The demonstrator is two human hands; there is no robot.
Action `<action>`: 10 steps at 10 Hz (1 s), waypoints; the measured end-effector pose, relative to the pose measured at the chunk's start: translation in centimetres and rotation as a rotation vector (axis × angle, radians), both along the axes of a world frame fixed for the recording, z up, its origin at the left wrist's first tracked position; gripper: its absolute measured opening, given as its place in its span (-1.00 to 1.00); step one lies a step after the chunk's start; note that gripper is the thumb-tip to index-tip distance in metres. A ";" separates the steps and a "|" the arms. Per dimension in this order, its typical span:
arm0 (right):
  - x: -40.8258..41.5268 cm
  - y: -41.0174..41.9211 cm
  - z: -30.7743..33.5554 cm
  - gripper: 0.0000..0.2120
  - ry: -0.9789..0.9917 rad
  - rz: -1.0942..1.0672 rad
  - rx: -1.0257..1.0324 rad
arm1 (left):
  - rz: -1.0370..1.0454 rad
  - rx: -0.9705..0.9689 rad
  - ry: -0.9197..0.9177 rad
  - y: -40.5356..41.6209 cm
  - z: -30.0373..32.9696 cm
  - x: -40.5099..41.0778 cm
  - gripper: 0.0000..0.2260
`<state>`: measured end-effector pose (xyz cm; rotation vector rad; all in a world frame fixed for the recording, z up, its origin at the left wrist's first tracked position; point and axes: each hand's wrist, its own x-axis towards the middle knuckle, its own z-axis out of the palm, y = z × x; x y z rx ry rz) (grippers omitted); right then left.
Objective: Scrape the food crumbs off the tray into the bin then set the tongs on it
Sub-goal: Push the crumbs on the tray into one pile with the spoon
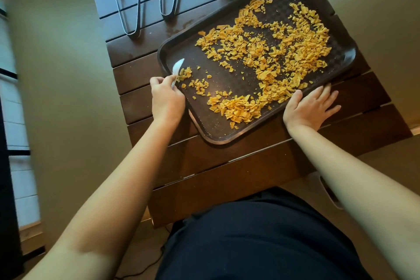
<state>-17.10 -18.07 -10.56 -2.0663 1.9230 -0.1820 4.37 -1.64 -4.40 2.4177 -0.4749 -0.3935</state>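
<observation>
Your right hand (311, 109) lies flat with fingers spread on the near edge of the brown tray (227, 84), which sits on the worktop (238, 166). At the tray's left edge, your left hand (167, 95) pinches a white scraper (177, 68). Orange crumbs (272, 48) cover the tray. Beyond the tray lie the tongs (127, 0).

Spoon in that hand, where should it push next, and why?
Probably sweep the white spoon, held in the left hand, toward the big pile of crumbs at the tray's near edge. A few crumbs sit loose by the spoon, and the right hand lies flat, steadying the tray.
</observation>
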 end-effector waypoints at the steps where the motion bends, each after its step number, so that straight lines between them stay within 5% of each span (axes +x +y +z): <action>1: 0.0 0.0 0.1 -0.39 0.004 -0.003 -0.002 | -0.021 0.037 0.018 0.4 -0.3 -0.3 -0.69; 4: 0.0 0.0 0.0 -0.38 0.006 0.001 -0.003 | -0.179 -0.058 0.154 1.4 -0.4 -5.2 -0.72; 7: -0.1 0.0 0.1 -0.38 -0.003 0.002 -0.004 | 0.000 0.096 0.149 -0.2 1.1 -1.9 -0.60; 10: -0.1 0.0 0.0 -0.38 -0.006 0.008 -0.003 | -0.076 0.057 0.266 0.7 0.8 -4.4 -0.65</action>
